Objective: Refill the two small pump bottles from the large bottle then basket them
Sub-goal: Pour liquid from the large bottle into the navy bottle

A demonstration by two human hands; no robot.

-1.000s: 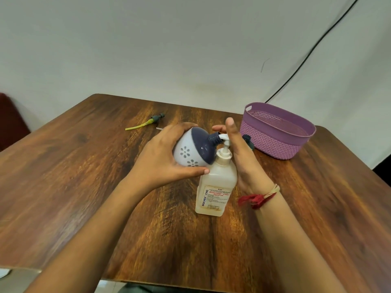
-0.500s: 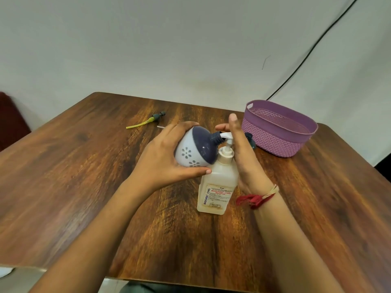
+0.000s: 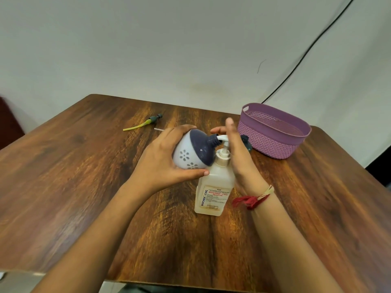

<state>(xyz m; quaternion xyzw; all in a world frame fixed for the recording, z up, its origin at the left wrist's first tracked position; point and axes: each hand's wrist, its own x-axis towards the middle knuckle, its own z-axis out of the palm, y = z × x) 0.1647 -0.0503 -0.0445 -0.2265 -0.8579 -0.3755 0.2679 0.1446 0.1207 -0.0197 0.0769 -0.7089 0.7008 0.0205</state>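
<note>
Head view, the only one.

- Left hand [image 3: 163,161] grips a small round white bottle with a dark blue top [image 3: 191,154], fingers curled over it and thumb beneath. The bottle is tipped on its side, long axis pointing right, open threaded neck meeting the nozzle.
- Large translucent rectangular pump bottle [image 3: 214,187] stands upright mid-table on the dark wooden table [image 3: 84,187]. Its white pump head [image 3: 223,140] looks raised, spout pointing left into the small neck.
- Right hand [image 3: 239,159] is just right of the pump head, fingers straight and together, holding nothing. I can't tell whether it touches the head.
- Judgement: the right hand is the nearer one to press. Neck and spout must stay in line.
- Purple woven plastic basket [image 3: 273,142] sits far right. A loose pump with a yellow-green tube [image 3: 143,124] lies far left.
</note>
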